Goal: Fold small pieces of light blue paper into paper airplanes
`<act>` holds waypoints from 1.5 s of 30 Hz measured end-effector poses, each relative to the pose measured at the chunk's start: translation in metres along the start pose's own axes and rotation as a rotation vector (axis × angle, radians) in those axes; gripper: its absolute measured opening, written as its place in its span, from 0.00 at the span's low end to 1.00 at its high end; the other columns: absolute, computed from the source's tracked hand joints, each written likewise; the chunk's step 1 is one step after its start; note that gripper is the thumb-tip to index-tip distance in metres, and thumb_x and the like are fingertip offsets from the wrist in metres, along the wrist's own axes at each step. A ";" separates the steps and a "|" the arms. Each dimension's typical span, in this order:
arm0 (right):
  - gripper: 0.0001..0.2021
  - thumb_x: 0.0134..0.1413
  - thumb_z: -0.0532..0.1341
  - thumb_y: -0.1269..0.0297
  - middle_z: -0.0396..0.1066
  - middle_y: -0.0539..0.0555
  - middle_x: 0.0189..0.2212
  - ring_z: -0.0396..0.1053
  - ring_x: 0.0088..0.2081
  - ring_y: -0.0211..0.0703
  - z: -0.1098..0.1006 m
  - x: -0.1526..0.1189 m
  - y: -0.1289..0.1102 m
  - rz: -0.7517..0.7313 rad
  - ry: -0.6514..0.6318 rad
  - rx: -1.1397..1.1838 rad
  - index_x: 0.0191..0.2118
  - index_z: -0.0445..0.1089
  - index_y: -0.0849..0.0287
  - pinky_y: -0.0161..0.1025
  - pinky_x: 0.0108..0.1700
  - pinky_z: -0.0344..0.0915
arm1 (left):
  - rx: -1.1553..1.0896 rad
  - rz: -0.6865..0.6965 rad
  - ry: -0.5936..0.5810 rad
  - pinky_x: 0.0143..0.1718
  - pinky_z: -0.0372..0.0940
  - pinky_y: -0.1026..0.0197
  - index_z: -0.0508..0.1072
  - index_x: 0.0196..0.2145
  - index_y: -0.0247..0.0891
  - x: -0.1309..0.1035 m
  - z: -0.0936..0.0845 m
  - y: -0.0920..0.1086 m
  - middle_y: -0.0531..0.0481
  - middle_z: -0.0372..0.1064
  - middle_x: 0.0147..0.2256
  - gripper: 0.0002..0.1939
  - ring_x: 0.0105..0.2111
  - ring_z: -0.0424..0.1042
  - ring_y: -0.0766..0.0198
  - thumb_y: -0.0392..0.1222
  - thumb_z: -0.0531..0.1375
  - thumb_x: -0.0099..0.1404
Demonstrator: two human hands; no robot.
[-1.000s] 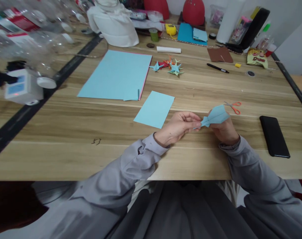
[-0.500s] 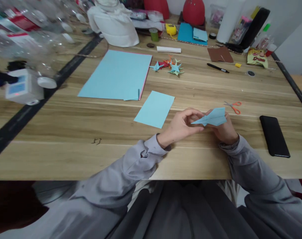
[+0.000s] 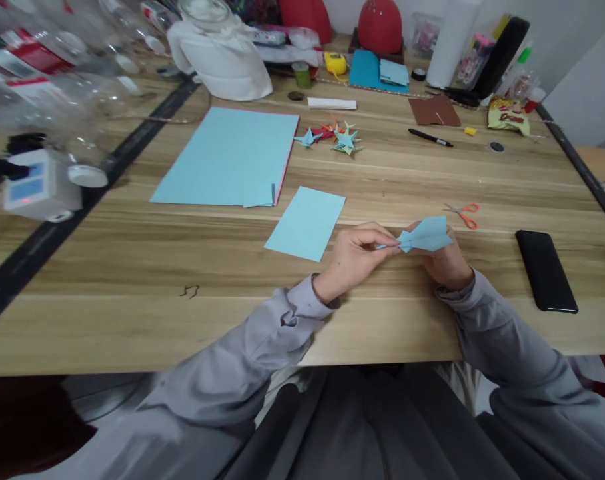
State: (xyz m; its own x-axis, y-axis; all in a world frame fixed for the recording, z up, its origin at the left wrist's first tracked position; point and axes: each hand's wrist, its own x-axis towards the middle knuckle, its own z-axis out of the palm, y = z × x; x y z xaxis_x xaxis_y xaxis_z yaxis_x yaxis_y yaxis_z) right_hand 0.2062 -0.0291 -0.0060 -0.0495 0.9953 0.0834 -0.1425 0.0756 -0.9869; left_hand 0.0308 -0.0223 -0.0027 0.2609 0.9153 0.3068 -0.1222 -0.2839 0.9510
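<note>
A folded light-blue paper plane [image 3: 428,233] is held above the table between both hands. My left hand [image 3: 357,257] pinches its narrow pointed end between thumb and fingertips. Behind and under the wide end, my right hand [image 3: 445,262] grips the paper; most of its fingers are hidden by the folds. Left of my hands lies a light-blue paper sheet [image 3: 306,223], flat on the wood. Orange-handled scissors [image 3: 466,215] rest just beyond my right hand.
A large light-blue paper stack [image 3: 227,157] lies farther left, near several small folded-paper figures [image 3: 345,139]. A black phone [image 3: 546,270] is at the right. Plastic bottles [image 3: 57,87] and a white box with a display [image 3: 41,183] stand left. A pen [image 3: 431,137] lies at the back.
My left hand's fingers have closed onto the pointed end of the folded paper, covering its tip. My right hand keeps its hold. The whole view has shifted slightly.
</note>
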 end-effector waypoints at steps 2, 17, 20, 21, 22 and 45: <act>0.15 0.29 0.75 0.57 0.73 0.48 0.25 0.70 0.28 0.40 0.001 0.001 -0.001 0.021 0.009 0.033 0.25 0.73 0.55 0.40 0.36 0.71 | 0.025 -0.004 0.015 0.32 0.68 0.60 0.80 0.23 0.40 0.001 -0.001 0.002 0.47 0.77 0.28 0.06 0.29 0.74 0.64 0.42 0.72 0.51; 0.16 0.31 0.73 0.67 0.72 0.43 0.27 0.69 0.31 0.37 -0.014 0.007 0.004 0.095 0.034 0.272 0.29 0.69 0.52 0.36 0.37 0.69 | 0.039 0.013 0.071 0.25 0.67 0.65 0.78 0.24 0.35 0.008 -0.011 0.004 0.47 0.76 0.26 0.08 0.24 0.71 0.68 0.41 0.72 0.50; 0.16 0.32 0.74 0.67 0.72 0.44 0.26 0.70 0.30 0.37 -0.012 0.006 0.005 0.087 0.020 0.271 0.30 0.71 0.52 0.37 0.37 0.69 | 0.017 -0.035 0.059 0.23 0.64 0.67 0.79 0.30 0.34 0.007 -0.010 0.001 0.48 0.76 0.27 0.11 0.21 0.68 0.71 0.40 0.73 0.48; 0.16 0.31 0.75 0.66 0.72 0.44 0.26 0.70 0.30 0.37 -0.010 0.005 0.005 0.082 0.022 0.271 0.29 0.71 0.52 0.38 0.38 0.69 | 0.010 -0.046 0.048 0.23 0.63 0.67 0.79 0.31 0.34 0.006 -0.009 0.000 0.48 0.76 0.27 0.12 0.21 0.67 0.71 0.40 0.73 0.48; 0.16 0.31 0.75 0.65 0.72 0.44 0.25 0.69 0.29 0.37 -0.009 0.005 0.005 0.078 0.028 0.271 0.29 0.71 0.53 0.38 0.38 0.70 | 0.006 -0.057 0.036 0.23 0.63 0.67 0.79 0.32 0.34 0.005 -0.008 -0.001 0.48 0.76 0.27 0.13 0.21 0.67 0.72 0.39 0.73 0.48; 0.11 0.37 0.75 0.61 0.72 0.45 0.24 0.68 0.29 0.37 -0.003 0.001 0.010 0.049 -0.069 0.084 0.22 0.73 0.55 0.37 0.38 0.68 | 0.094 0.155 0.013 0.39 0.71 0.58 0.83 0.33 0.40 0.000 -0.006 -0.009 0.45 0.79 0.34 0.06 0.36 0.76 0.60 0.35 0.68 0.55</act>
State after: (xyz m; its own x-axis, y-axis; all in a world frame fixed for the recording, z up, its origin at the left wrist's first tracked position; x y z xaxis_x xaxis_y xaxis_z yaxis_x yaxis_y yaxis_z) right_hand 0.2073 -0.0269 -0.0164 -0.1264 0.9908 0.0474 -0.2203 0.0185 -0.9753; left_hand 0.0265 -0.0178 -0.0118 0.2336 0.8621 0.4497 -0.0699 -0.4465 0.8921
